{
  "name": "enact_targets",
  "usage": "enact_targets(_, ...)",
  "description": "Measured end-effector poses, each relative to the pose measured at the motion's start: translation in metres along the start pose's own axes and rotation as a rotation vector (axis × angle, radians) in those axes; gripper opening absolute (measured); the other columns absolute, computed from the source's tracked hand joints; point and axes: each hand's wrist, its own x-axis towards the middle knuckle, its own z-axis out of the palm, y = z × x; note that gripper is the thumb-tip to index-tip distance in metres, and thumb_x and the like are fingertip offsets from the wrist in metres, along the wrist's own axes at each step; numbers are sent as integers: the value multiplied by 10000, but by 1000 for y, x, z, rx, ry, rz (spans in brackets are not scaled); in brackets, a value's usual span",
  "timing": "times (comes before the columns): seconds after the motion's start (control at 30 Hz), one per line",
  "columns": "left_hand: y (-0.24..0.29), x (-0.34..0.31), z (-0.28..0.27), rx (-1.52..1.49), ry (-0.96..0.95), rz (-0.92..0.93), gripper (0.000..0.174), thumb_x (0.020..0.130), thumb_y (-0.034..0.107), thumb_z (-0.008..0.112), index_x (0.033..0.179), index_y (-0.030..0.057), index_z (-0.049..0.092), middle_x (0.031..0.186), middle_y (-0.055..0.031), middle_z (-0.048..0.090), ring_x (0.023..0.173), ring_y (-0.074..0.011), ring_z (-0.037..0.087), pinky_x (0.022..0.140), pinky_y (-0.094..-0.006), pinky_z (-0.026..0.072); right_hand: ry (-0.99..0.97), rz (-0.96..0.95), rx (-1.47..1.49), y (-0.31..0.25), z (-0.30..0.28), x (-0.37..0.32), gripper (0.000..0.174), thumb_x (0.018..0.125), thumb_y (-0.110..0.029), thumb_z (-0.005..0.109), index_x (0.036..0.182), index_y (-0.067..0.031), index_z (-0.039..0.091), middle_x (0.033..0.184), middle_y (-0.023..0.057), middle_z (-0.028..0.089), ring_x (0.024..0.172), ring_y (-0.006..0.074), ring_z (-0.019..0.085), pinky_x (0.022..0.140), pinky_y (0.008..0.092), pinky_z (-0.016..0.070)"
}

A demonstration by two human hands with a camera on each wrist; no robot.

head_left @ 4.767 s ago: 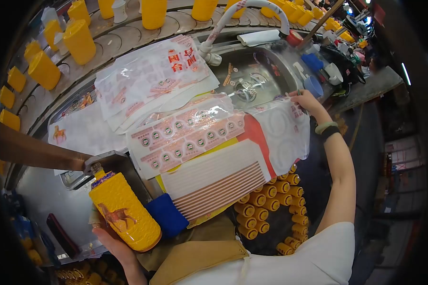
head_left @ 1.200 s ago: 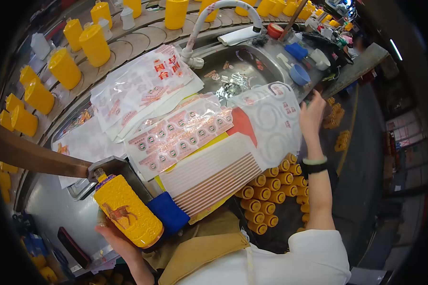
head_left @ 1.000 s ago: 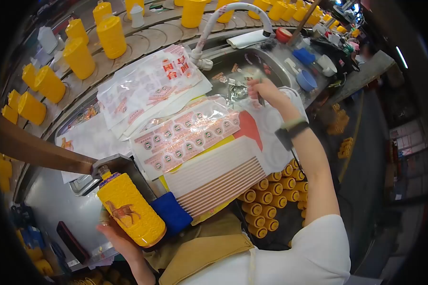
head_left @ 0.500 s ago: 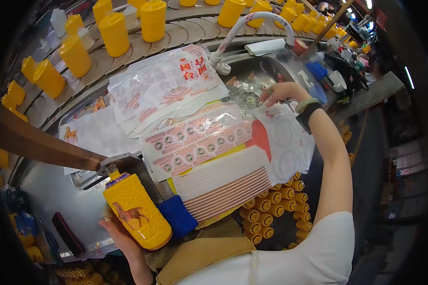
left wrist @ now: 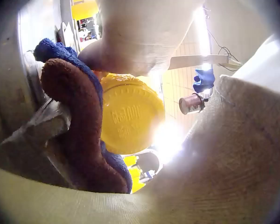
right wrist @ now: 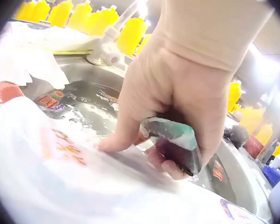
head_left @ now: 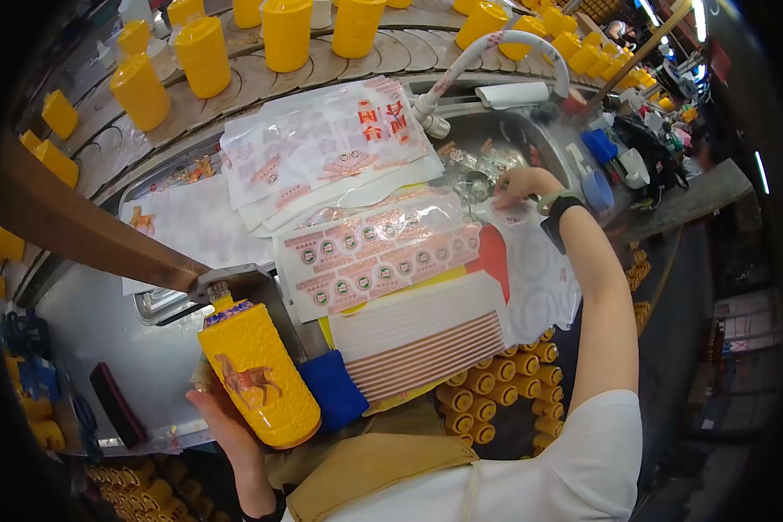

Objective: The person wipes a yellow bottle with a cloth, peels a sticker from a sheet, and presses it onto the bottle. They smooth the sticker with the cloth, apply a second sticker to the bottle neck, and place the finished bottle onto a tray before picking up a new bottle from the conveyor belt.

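A yellow embossed bottle (head_left: 265, 374) with a brown horse decal leans with its neck at a metal holder (head_left: 235, 283). My left hand (head_left: 226, 426) holds it from its left side, most of the fingers hidden behind it. The bottle's round base (left wrist: 130, 116) faces the left wrist view. At the sink's near edge, my right hand (head_left: 526, 184) is at the top of a white decal sheet (head_left: 535, 270). In the right wrist view its curled fingers hold a flat dark piece with a pale green edge (right wrist: 172, 133), its thumb right at the sheet's red characters.
Printed decal sheets (head_left: 313, 152) lie stacked beside the sink (head_left: 544, 143), with a striped sheet (head_left: 418, 339) nearer. A blue cloth (head_left: 332, 391) lies by the bottle. A wooden bar (head_left: 96, 222) crosses at left. Yellow bottles (head_left: 202, 56) line the conveyor behind the faucet (head_left: 470, 65).
The right hand has gone from right of the sheet, across over the sink, down to the sheet's top edge. The left hand keeps the bottle in place. The head view has shifted.
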Motion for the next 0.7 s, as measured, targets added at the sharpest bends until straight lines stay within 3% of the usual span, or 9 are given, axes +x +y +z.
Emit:
enact_targets(0.03, -2, 2, -9, 48, -147, -7, 839, 1046, 692, 238, 1539, 24, 357, 1422, -159, 549, 1299, -297, 556, 1111, -436, 422, -3, 0, 2, 5, 6, 5, 520, 754, -355, 877, 1186, -100, 741, 1061, 104, 742, 941, 207, 681, 843, 334, 508)
enact_targets(0.07, -5, 2, -12, 51, -143, -9, 839, 1046, 692, 238, 1539, 24, 357, 1422, -159, 549, 1299, -297, 556, 1111, -436, 422, 183, -66, 59, 9, 13, 10, 456, 762, -359, 866, 1112, -89, 755, 1011, 118, 749, 916, 212, 688, 835, 345, 514)
enact_targets(0.13, 1, 2, -12, 32, -324, -8, 865, 1035, 711, 235, 1538, 17, 354, 1259, -180, 631, 1173, -308, 624, 1049, -442, 464, 503, -163, 99, 11, 21, 13, 348, 792, -330, 835, 1004, -64, 763, 944, 140, 754, 889, 217, 699, 821, 355, 522)
enact_targets(0.17, 0, -3, -1, 127, -164, 16, 890, 1028, 725, 221, 1539, 8, 348, 1109, -178, 669, 1053, -314, 661, 986, -444, 494, 627, -202, 87, 6, 25, 14, 297, 814, -297, 815, 969, -50, 756, 927, 148, 753, 887, 218, 702, 815, 354, 524)
enact_targets(0.23, 8, -6, -4, 245, -248, 53, 875, 1038, 707, 224, 1534, -2, 355, 1247, -191, 631, 1176, -307, 621, 1062, -436, 452, 791, -363, 170, -27, 34, -5, 226, 857, -220, 771, 949, -17, 730, 883, 135, 728, 853, 217, 684, 796, 337, 510)
enact_targets(0.3, -2, -10, -1, 238, -108, 132, 846, 1052, 677, 243, 1529, -12, 361, 1395, -195, 552, 1310, -293, 540, 1146, -423, 374, 806, -413, 306, -97, 42, -63, 208, 874, -181, 750, 924, 12, 687, 853, 132, 697, 835, 237, 666, 780, 354, 502)
enact_targets(0.37, 9, -18, 3, 294, -175, 153, 825, 1063, 652, 267, 1530, -22, 359, 1497, -184, 470, 1398, -276, 458, 1196, -411, 301, 820, -589, 385, -149, 61, -112, 142, 890, -115, 719, 924, 12, 666, 824, 103, 660, 797, 205, 615, 756, 330, 483)
enact_targets(0.47, 12, -23, -2, 306, -210, 167, 814, 1071, 629, 268, 1537, -35, 339, 1518, -173, 448, 1396, -265, 454, 1184, -407, 319, 791, -761, 452, -205, 96, -165, 103, 894, -69, 701, 922, 17, 651, 828, 86, 648, 766, 179, 583, 723, 313, 466)
enact_targets(0.7, 11, -27, -15, 332, -303, 149, 824, 1074, 630, 227, 1577, -21, 273, 1554, -209, 425, 1432, -304, 434, 1203, -433, 293, 678, -796, 633, -247, 118, -209, 112, 900, -67, 701, 924, 23, 640, 825, 70, 632, 744, 149, 545, 688, 291, 441)
